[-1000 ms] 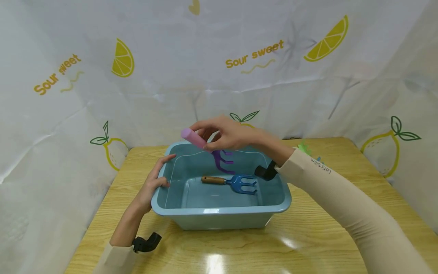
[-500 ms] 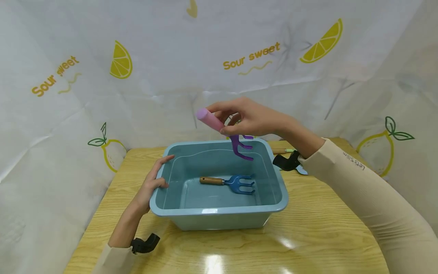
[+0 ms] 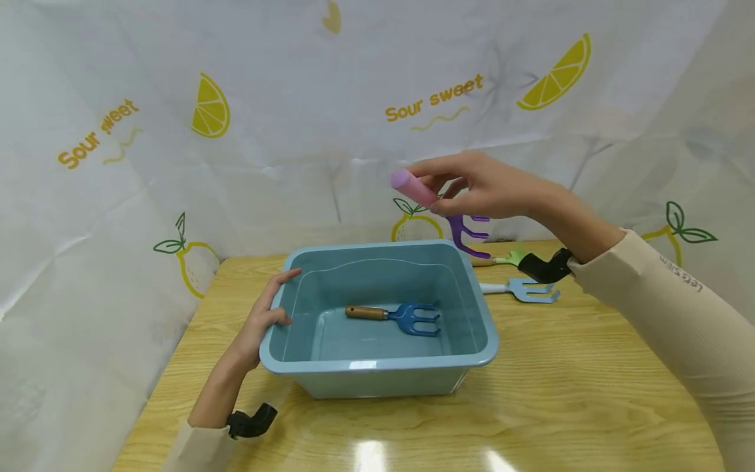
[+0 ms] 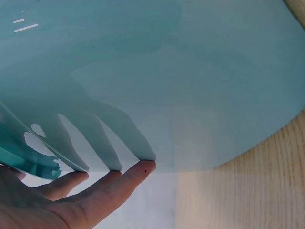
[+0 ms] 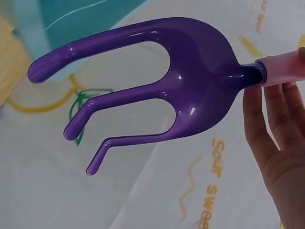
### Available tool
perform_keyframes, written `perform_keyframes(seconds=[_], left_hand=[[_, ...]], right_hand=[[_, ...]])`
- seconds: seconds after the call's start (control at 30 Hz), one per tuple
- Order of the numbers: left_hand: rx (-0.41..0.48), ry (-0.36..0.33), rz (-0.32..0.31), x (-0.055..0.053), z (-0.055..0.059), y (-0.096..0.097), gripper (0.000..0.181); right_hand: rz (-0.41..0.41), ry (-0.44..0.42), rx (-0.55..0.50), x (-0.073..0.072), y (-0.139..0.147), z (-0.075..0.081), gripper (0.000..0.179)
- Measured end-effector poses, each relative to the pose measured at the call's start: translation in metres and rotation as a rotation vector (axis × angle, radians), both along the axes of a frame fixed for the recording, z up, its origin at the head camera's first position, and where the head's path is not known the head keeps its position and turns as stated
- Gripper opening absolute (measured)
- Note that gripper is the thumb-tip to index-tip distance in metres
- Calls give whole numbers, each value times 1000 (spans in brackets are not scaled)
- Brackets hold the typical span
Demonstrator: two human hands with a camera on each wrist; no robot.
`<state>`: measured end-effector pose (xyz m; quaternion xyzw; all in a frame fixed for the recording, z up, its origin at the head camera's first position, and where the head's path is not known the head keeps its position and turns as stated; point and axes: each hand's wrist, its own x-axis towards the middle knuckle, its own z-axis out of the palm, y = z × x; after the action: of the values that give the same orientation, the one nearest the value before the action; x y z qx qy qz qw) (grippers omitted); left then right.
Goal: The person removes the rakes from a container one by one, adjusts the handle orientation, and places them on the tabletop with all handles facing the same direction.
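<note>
the work looks partway along: the dark blue fork (image 3: 407, 318) lies inside the tub (image 3: 377, 364), while the light blue fork (image 3: 520, 287) and a partly hidden green tool (image 3: 516, 254) lie on the desk (image 3: 590, 360) right of the tub. the right hand (image 3: 492, 187) pinches the purple fork (image 5: 205, 81) by its pink handle, above the tub's far right corner, not yet set down. the left hand (image 3: 257, 326) grips the tub's left rim, thumb inside.

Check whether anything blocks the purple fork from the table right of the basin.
Toward the back, the light blue fork and partly hidden green tool lie on the table beside the basin, likely obstructing the purple fork. Nearer the front, nothing visible blocks it.
</note>
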<state>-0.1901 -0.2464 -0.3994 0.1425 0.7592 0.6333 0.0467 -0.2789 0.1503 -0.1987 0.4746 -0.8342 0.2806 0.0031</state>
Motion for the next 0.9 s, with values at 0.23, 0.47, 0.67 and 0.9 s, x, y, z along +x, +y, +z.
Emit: perform_keyframes(seconds=[0.23, 0.47, 0.67, 0.9], left_hand=[[4, -11, 3, 0, -1, 1, 84], [2, -14, 3, 0, -1, 0, 83], [2, -20, 7, 1, -1, 0, 83], [0, -16, 5, 0, -1, 0, 84]], right_hand=[[-61, 22, 76, -2, 29, -7, 50], [-122, 14, 117, -3, 57, -23, 52], [-141, -13, 153, -8, 72, -40, 50], [-102, -62, 175, -12, 87, -57, 49]])
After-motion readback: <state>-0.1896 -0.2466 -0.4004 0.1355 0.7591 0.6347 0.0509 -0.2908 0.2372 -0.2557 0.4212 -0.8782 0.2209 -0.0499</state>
